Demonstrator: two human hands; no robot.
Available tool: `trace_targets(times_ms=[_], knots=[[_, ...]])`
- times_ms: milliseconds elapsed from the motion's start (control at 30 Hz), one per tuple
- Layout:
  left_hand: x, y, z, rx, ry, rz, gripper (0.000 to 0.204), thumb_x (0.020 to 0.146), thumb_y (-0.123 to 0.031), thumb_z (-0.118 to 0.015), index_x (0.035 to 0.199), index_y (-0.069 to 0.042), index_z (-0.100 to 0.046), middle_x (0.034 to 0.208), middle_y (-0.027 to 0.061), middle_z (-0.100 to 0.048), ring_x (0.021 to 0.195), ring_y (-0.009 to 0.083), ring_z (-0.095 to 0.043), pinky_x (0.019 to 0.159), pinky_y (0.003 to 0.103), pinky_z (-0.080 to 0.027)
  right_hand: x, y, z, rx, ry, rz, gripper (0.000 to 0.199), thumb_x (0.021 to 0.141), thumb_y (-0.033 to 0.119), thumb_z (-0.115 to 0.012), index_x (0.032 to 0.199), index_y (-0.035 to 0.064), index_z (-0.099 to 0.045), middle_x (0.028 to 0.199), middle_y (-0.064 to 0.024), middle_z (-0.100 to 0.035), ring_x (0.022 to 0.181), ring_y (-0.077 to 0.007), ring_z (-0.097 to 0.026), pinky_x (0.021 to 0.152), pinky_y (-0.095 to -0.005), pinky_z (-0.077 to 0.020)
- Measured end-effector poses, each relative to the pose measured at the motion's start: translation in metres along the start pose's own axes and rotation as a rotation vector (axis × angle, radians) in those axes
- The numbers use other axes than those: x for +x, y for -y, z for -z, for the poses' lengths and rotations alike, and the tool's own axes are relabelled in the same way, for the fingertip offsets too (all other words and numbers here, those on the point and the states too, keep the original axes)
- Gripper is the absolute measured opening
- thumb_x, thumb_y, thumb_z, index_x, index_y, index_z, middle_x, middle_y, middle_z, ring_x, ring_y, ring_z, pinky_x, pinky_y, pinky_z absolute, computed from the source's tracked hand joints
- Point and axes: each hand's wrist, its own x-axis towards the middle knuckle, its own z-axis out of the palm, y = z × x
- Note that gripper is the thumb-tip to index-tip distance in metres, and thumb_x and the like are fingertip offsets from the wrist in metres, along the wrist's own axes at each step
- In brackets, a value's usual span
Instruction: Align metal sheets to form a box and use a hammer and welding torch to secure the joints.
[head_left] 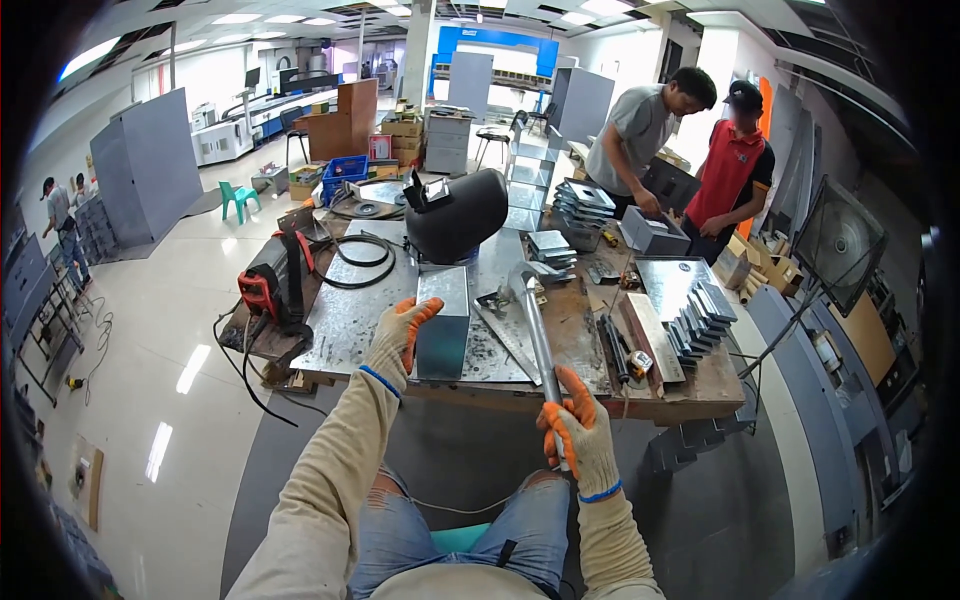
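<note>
My left hand (402, 335), in a cream glove with orange fingertips, is closed on the left side of a grey sheet-metal box (443, 340) that stands upright at the bench's front edge. My right hand (583, 435), gloved alike, wraps round the lower handle of a metal hammer (538, 335). The hammer slants up and away, its head above the bench, apart from the box. Between box and hammer lies a steel ruler (508, 347). Directly behind the box is a black welding helmet (455, 218).
A red and black welding machine (275, 280) with dark cables sits at the bench's left. Stacked metal parts (582, 205) and a row of brackets (702, 322) occupy the right side. Two people stand beyond the right end, one handling a grey box (655, 232). A fan (840, 240) stands far right.
</note>
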Motion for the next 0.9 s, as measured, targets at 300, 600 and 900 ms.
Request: trace_targets(times_ms=[300,600,900], knots=[[-0.013,-0.005,-0.016,-0.027,-0.115,-0.031,0.04,0.094,-0.012,-0.08,0.128,0.005,-0.069,0.101,0.0086,-0.075,0.079,0.0132,-0.065,0.069,0.022,-0.049,0.013,0.023,-0.003,-0.035,0.125,0.062,0.065,0.1,0.007,-0.067,0.162,0.0055,-0.048,0.088,-0.0146,-0.07,0.046,-0.0113,-0.054,0.037,-0.0248,-0.0382],[-0.01,0.002,-0.007,-0.188,-0.035,-0.043,0.038,0.094,-0.008,-0.079,0.129,0.007,-0.069,0.103,0.0093,-0.076,0.082,0.0158,-0.069,0.073,0.024,-0.052,0.03,0.027,-0.029,-0.144,0.147,0.054,0.061,0.1,0.007,-0.068,0.159,0.0089,-0.054,0.085,-0.0099,-0.069,0.046,-0.0093,-0.051,0.038,-0.0242,-0.0353],[-0.007,0.005,-0.008,-0.189,-0.105,-0.05,0.037,0.094,-0.004,-0.078,0.128,0.007,-0.069,0.105,0.0102,-0.076,0.086,0.0152,-0.07,0.076,0.024,-0.053,0.063,0.043,-0.042,-0.187,0.151,0.08,0.06,0.101,0.008,-0.067,0.159,0.0083,-0.053,0.083,-0.0109,-0.069,0.044,-0.0103,-0.05,0.036,-0.0255,-0.0357]])
